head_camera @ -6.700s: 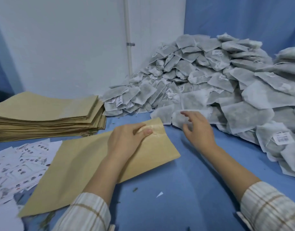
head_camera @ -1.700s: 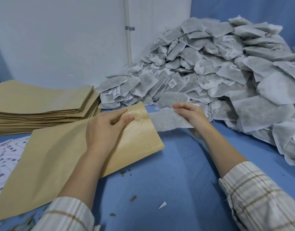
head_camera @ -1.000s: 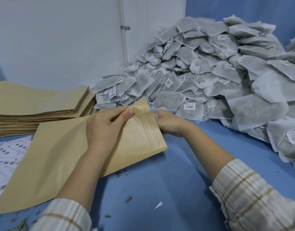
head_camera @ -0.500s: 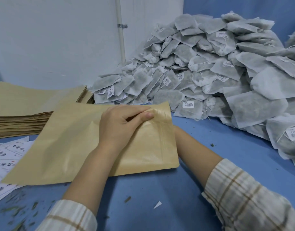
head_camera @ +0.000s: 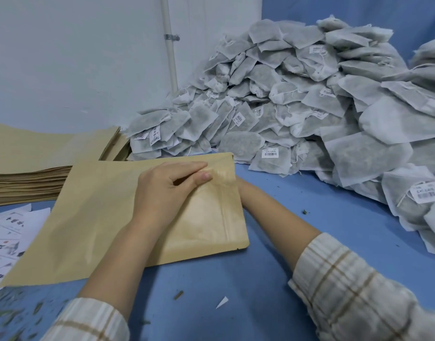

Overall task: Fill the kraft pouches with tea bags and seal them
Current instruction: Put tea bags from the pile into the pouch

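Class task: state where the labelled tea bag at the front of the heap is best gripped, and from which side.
Pinch the tea bag at its near bottom edge, coming from the front: that flat edge lies exposed on the table, while other bags overlap its top.

My kraft pouch is matt brown paper, slightly creased; tea bags at one o'clock look fuzzy, fibrous; tablecloth matt blue.

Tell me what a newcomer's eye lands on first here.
First the huge heap of tea bags piled against the back wall on the right, spilling onto the blue table. Then, front and centre, the kraft pouch with the left hand pinching its open end, the right forearm reaching inside. At far left sits a stack of empty pouches.
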